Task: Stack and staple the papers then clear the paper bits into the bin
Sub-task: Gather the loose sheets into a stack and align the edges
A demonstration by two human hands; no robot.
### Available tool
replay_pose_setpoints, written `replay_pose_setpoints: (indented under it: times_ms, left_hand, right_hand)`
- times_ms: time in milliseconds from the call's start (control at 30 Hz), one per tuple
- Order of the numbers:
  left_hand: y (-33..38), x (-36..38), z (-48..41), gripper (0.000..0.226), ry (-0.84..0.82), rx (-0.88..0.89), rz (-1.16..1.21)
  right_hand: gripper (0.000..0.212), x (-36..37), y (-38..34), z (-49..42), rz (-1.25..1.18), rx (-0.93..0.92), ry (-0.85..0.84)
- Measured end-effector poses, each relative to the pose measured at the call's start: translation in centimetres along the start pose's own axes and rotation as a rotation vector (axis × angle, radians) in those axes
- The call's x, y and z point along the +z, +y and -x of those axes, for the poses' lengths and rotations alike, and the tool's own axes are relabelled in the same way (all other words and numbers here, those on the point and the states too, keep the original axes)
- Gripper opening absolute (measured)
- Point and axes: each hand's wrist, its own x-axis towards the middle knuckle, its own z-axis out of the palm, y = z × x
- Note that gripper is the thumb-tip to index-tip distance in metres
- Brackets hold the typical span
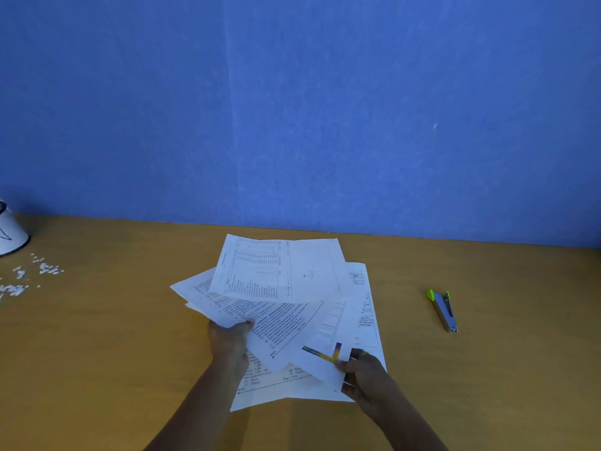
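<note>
— White papers [286, 307], fanned loose mid-bench [97, 336], close to the blue wall [292, 92]?
— Yes. Overlapping at odd angles, print side up; lowest sheets flat on the tan wood, upper ones raised and tilted.
— And the hands?
— Both busy. As for the left hand [227, 343]: clasping the left edge of a few upper sheets, thumb on top, fingers hidden beneath. As for the right hand [361, 372]: pinching the near corner of a sheet marked with a yellow-and-blue stripe, thumb right beside that stripe, other fingers curled under the paper.
— And the stapler [443, 310]?
— Grey with green ends, lying flat on the bench, well to the right of the papers and apart from both hands.
— And the bits [29, 275]?
— Scattered in small white clusters at the far left of the bench, well apart from the papers. Just behind them, a white object [11, 236] with a dark line on its side, cut off by the frame edge. Cannot tell whether bin or something else.
</note>
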Motion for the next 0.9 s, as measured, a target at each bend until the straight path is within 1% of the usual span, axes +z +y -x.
replay_pose_setpoints:
  times_ms: [67,100,133,200,233,267,300,367,467,567,733,900]
  left_hand:
    - [0.0,0.0,0.2,0.04,-0.055,-0.008,-0.016]
    - [0.0,0.0,0.2,0.039,-0.062,-0.009,-0.015]
    - [0.1,-0.1,0.2,0.039,-0.069,-0.011,-0.018]
    - [0.2,-0.2,0.2,0.037,-0.086,-0.013,-0.022]
    - [0.2,-0.2,0.1,0.036,-0.093,-0.012,-0.026]
    - [0.2,-0.2,0.1,0.036,-0.098,-0.009,-0.034]
    - [0.1,-0.2,0.1,0.036,-0.102,-0.005,-0.041]
    - [0.1,-0.1,0.1,0.037,-0.112,0.006,-0.042]
    - [-0.1,-0.2,0.0,0.04,-0.12,0.006,-0.038]
    - [-0.3,-0.2,-0.1,0.038,-0.142,0.003,-0.047]
    - [-0.4,0.3,0.2,0.04,-0.175,-0.018,-0.037]
    - [-0.6,0.7,0.1,0.045,-0.171,-0.067,0.001]
  right_hand:
    - [0.009,-0.2,-0.7,0.0,0.163,-0.051,0.064]
    - [0.008,-0.3,-1.2,0.1,0.248,-0.103,0.125]
    - [0.015,-0.6,-1.7,-0.2,0.373,-0.181,0.213]
    - [0.026,-0.7,-3.0,-0.8,0.73,-0.364,0.38]
    - [0.029,-0.5,-3.6,-1.1,0.885,-0.457,0.426]
    - [0.031,-0.1,-4.1,-1.5,0.99,-0.545,0.433]
    - [0.033,0.5,-4.5,-2.1,1.062,-0.629,0.406]
    - [0.038,1.7,-5.0,-3.6,1.188,-0.739,0.283]
    - [0.048,3.8,-5.4,-5.3,1.342,-0.726,0.079]
    - [0.056,5.9,-5.5,-6.5,1.424,-0.703,-0.046]
    - [0.06,8.8,-5.1,-7.4,1.488,-0.685,-0.147]
    - [0.056,10.0,-3.6,-7.4,1.418,-0.699,-0.151]
